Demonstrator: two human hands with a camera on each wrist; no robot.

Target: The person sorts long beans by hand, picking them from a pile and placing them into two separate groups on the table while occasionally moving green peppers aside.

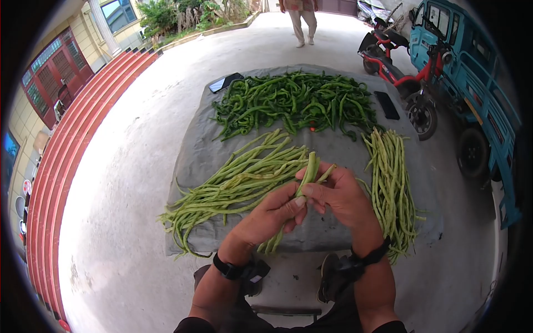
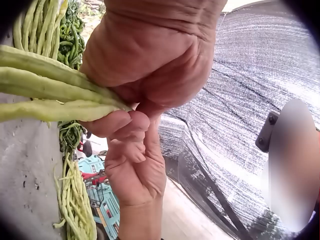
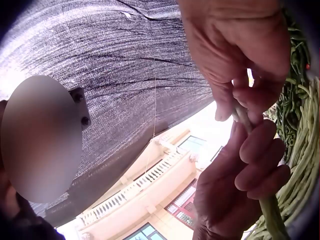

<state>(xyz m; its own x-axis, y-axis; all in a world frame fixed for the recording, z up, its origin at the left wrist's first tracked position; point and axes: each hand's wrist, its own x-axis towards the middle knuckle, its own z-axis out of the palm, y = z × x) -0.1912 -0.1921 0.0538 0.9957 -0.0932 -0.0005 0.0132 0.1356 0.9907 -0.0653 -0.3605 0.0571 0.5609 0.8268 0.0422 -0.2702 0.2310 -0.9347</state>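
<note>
Between the two hands, above the near part of the grey cloth [image 1: 191, 150], is a small bunch of long green beans [image 1: 308, 173]. The left hand [image 1: 276, 210] grips the bunch, its thumb lying along the beans; in the left wrist view several bean lengths [image 2: 47, 82] stick out from the left hand [image 2: 145, 55]. The right hand [image 1: 340, 198] pinches the beans with thumb and fingers right beside the left. In the right wrist view, the fingertips of the right hand [image 3: 240, 50] meet the bean [image 3: 243, 117] just over the curled fingers of the left hand [image 3: 235, 185].
A bean pile [image 1: 239, 180] lies on the left of the cloth, another [image 1: 388, 183] on the right. Green peppers [image 1: 294, 100] cover the far part, between two phones [image 1: 225, 82] [image 1: 387, 105]. Beyond are a red scooter [image 1: 408, 77], a blue three-wheeler [image 1: 472, 66] and a standing person [image 1: 302, 22].
</note>
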